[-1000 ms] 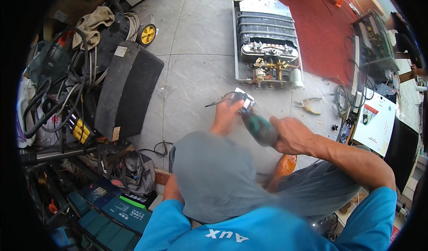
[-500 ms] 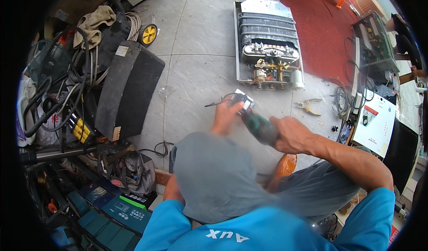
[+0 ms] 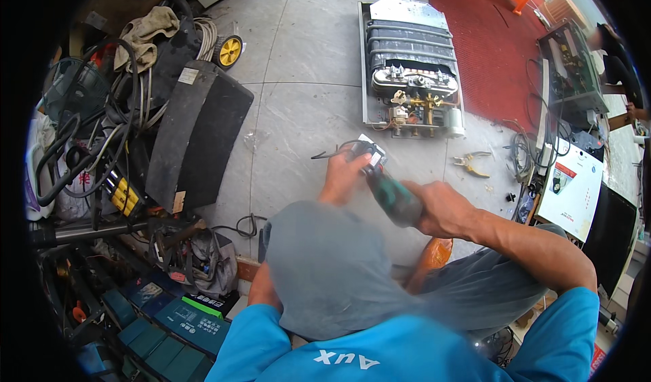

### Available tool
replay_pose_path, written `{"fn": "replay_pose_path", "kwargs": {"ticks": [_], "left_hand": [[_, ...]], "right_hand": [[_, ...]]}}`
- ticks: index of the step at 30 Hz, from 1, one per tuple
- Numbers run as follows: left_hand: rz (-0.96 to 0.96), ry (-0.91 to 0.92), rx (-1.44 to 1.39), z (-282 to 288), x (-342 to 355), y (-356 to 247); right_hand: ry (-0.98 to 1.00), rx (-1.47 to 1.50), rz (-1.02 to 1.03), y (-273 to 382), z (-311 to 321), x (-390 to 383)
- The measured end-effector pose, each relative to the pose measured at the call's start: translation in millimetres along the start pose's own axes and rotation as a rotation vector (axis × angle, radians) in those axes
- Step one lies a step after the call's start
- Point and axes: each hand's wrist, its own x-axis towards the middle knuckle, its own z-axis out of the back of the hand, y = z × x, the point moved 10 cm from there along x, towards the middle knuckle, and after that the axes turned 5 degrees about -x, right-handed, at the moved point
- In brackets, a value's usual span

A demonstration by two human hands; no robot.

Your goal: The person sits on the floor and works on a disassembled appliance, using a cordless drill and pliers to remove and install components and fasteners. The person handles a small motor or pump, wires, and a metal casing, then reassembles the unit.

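Note:
My left hand (image 3: pixel 344 173) is closed around a small white and dark box-like part (image 3: pixel 371 148) with a black cable, just above the tiled floor. In my right hand (image 3: pixel 444 209) is a dark green power tool (image 3: pixel 395 197), its exact kind blurred. The tool's front end meets the part beside my left thumb, where the contact is hidden. Beyond both hands lies a gas water heater (image 3: pixel 412 41) with its cover off, its coiled pipes and brass valves (image 3: pixel 427 105) exposed.
Yellow-handled pliers (image 3: pixel 472 164) lie right of my hands. A dark curved panel (image 3: pixel 196 134), tangled hoses and green batteries (image 3: pixel 193 324) crowd the left. At right are a white panel (image 3: pixel 571 186), cables and another opened appliance (image 3: pixel 575 66). A person's arm (image 3: pixel 637 110) shows at the far right.
The view has shifted very slightly. Both hands keep their grip, and the tool and the small part stay together in nearly the same place.

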Motion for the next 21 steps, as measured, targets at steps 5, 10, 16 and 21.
{"fn": "replay_pose_path", "kwargs": {"ticks": [5,10,16,21], "left_hand": [[0.022,-0.020,0.057,0.7,-0.8,-0.1],[0.028,-0.037,0.065,-1.5,-3.9,0.6],[-0.001,-0.021,0.047,-0.6,0.6,4.9],[0.026,-0.002,0.059,2.7,0.1,8.9]], "right_hand": [[0.034,-0.053,-0.056,-7.5,-3.3,0.1],[0.026,-0.053,-0.118,-12.8,-1.1,0.6],[0.034,-0.037,-0.144,-15.2,-2.6,2.6],[0.023,-0.028,-0.125,-12.0,-1.6,4.0]]}}
